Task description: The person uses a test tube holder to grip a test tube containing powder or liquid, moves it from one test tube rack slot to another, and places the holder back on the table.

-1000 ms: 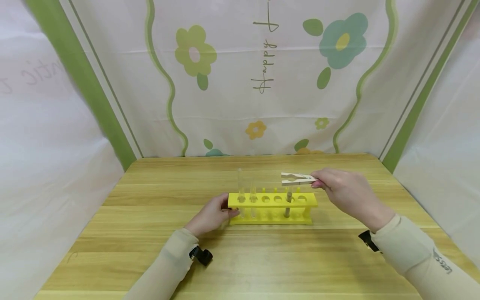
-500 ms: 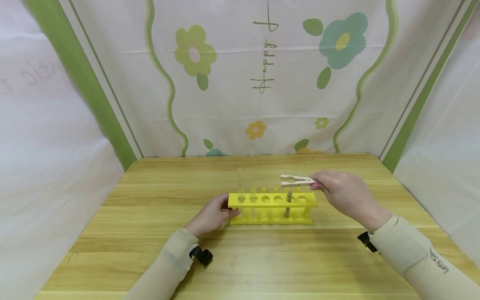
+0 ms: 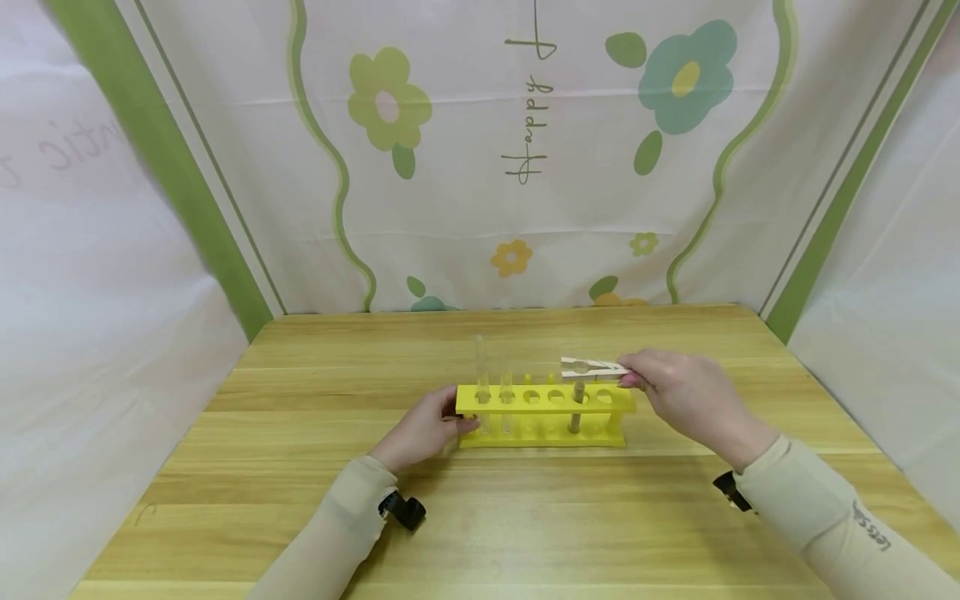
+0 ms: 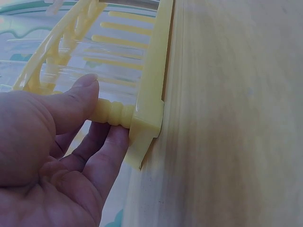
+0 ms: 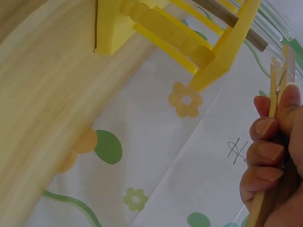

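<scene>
A yellow test tube rack stands on the table with two clear test tubes upright in its left holes. Toward its right end, a third test tube holds something dark grey. My left hand grips the rack's left end; in the left wrist view, thumb and fingers close round the ridged end post. My right hand holds a wooden test tube clamp by its handle, level, above the rack's right part. The clamp's notched jaws overlap the upper end of the grey-filled tube in the head view.
The light wooden table reaches forward to a white curtain printed with flowers and green lines, and more curtain hangs at both sides. Black camera straps sit on both wrists.
My right hand has lowered the clamp step by step toward the rack's top bar, around the grey-filled tube's upper end. The left hand and the rack stay in place.
</scene>
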A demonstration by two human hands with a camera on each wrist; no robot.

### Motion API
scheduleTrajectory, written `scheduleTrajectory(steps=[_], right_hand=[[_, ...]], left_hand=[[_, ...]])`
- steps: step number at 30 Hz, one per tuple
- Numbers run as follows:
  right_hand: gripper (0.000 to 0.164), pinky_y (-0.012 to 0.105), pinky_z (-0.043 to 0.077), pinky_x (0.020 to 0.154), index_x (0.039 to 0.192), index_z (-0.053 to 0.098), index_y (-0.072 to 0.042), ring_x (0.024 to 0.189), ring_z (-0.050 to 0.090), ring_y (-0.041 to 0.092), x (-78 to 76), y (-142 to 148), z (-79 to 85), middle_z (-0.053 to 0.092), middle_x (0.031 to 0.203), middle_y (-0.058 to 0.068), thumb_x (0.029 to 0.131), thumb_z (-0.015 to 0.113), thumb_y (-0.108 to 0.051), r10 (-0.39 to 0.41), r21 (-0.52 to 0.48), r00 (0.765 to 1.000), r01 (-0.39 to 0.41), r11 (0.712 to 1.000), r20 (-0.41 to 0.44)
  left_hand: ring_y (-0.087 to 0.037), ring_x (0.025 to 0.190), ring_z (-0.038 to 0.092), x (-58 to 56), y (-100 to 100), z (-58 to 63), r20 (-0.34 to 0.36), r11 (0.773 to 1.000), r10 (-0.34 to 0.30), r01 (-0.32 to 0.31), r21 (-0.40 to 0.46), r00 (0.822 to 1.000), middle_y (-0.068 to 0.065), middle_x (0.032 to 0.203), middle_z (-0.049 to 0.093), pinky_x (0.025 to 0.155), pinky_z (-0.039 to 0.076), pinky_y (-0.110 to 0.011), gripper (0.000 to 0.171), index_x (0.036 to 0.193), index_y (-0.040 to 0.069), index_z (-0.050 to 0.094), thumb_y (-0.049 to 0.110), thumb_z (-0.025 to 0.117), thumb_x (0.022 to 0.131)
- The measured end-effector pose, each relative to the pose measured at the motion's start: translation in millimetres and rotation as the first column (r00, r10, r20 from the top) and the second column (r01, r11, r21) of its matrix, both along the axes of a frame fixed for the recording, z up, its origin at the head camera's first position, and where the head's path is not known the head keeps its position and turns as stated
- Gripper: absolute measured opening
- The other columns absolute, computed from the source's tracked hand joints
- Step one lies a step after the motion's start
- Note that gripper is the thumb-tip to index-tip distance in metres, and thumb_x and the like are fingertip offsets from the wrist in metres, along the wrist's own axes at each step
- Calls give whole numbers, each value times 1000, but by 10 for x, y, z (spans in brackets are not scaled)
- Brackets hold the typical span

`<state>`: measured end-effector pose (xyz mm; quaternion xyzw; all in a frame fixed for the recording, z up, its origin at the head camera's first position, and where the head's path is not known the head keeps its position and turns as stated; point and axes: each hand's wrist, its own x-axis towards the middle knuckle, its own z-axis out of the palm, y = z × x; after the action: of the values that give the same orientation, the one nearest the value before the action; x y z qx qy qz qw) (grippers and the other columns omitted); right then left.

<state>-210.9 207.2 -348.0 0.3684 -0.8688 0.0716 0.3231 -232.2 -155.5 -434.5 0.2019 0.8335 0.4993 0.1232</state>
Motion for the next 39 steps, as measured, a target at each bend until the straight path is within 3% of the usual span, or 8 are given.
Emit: scheduleTrajectory(steps=[11,21,29,39], right_hand=[[24,35,52,54,98,67,-9,69,66,20,15,8,-123,69,87,3,80,69,-24,-11,4,999,10,1000,43],[22,31,49,50,95,67,-10,63,64,14,16,25,-212,68,81,-1,77,72,-21,-5,-2,998,6,1000,65],[23,28,49,47,99,69,-10,60,63,15,17,34,-265,67,79,0,80,69,-24,24,-9,998,-23,1000,62],[26,19,44,45,102,70,-10,51,48,2,23,55,-345,59,69,-5,78,72,-21,39,-13,996,-39,999,75]], left_hand=[[-12,98,57,1,8,7,15,1000,4,-5,7,1000,8,108,60,77,49,-30,29,116,29,56,27,63,88],[-12,99,57,-8,7,-1,10,1000,2,-2,-2,1000,8,109,60,77,49,-30,31,117,28,55,28,63,87],[-11,99,57,-15,7,-13,15,1000,5,-5,-6,1000,9,109,60,77,49,-29,31,117,30,55,27,62,88],[-10,99,57,-15,8,-19,14,1000,6,-6,-3,1000,10,109,59,77,49,-30,31,117,30,55,28,63,87]])
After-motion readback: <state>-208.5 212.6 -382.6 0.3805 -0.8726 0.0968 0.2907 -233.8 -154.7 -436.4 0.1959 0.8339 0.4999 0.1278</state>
